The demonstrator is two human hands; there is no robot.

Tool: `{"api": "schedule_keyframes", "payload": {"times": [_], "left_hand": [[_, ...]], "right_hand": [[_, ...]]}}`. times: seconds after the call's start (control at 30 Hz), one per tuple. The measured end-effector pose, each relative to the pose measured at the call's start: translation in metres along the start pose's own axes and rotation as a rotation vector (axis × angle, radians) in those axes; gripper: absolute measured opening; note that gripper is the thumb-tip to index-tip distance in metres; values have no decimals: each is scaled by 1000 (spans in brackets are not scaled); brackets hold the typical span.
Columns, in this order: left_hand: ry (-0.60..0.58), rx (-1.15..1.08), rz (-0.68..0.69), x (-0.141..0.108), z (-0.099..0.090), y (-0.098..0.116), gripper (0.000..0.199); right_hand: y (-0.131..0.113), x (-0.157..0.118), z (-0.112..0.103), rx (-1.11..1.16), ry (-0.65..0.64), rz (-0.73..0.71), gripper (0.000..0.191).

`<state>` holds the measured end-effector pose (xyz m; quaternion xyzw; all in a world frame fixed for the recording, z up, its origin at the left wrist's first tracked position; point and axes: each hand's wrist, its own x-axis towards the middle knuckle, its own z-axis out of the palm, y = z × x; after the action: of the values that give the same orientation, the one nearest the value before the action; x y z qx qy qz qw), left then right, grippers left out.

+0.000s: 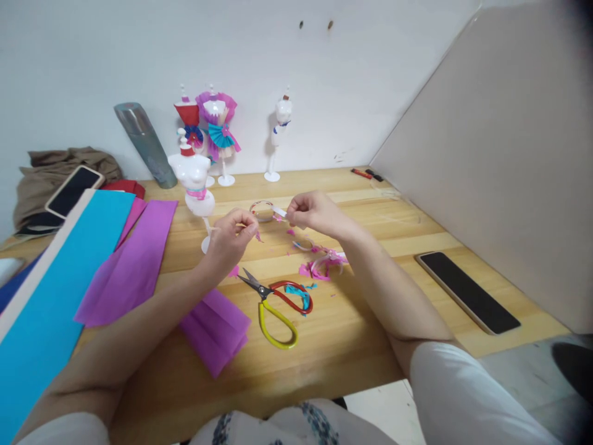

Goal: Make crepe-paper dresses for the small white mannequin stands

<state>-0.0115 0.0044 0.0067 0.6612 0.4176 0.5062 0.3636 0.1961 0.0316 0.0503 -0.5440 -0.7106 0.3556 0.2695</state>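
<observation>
My right hand (315, 213) pinches a short white strip (280, 212) that points toward the left. Level with it, across a small gap, my left hand (233, 238) has thumb and forefinger pressed together; what they hold is too small to make out. A bit of pink paper (259, 237) shows just beside those fingertips. Behind the strip lies a clear ring (262, 211), perhaps a tape roll. Closest to my left hand stands a white mannequin (194, 176) with a red neck band and a pink waist band. Scissors (264, 292) with red and yellow handles lie open below both hands.
Pink scraps (319, 264) litter the table (370, 321). Purple crepe paper (215, 337) and blue sheets (69, 272) cover the left. Dressed mannequins (222, 133), another mannequin (273, 142) and a bottle (147, 148) stand along the wall. A phone (467, 290) lies right.
</observation>
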Motion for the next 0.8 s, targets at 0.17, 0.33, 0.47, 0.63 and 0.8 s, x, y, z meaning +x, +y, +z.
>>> {"api": "schedule_keyframes", "payload": {"times": [0.17, 0.33, 0.47, 0.63, 0.8], "left_hand": [[17, 31, 13, -1, 1, -7, 13], [-236, -50, -97, -12, 12, -14, 18], [-240, -150, -271, -16, 18, -10, 10], [-272, -157, -236, -13, 16, -10, 11], [-344, -26, -207, -14, 13, -14, 10]], "right_hand": [[1, -2, -11, 27, 50, 28, 5], [-3, -4, -6, 30, 32, -12, 5], [-7, -7, 2, 22, 11, -50, 5], [-8, -9, 5, 23, -7, -90, 4], [-7, -9, 5, 49, -10, -126, 7]]}}
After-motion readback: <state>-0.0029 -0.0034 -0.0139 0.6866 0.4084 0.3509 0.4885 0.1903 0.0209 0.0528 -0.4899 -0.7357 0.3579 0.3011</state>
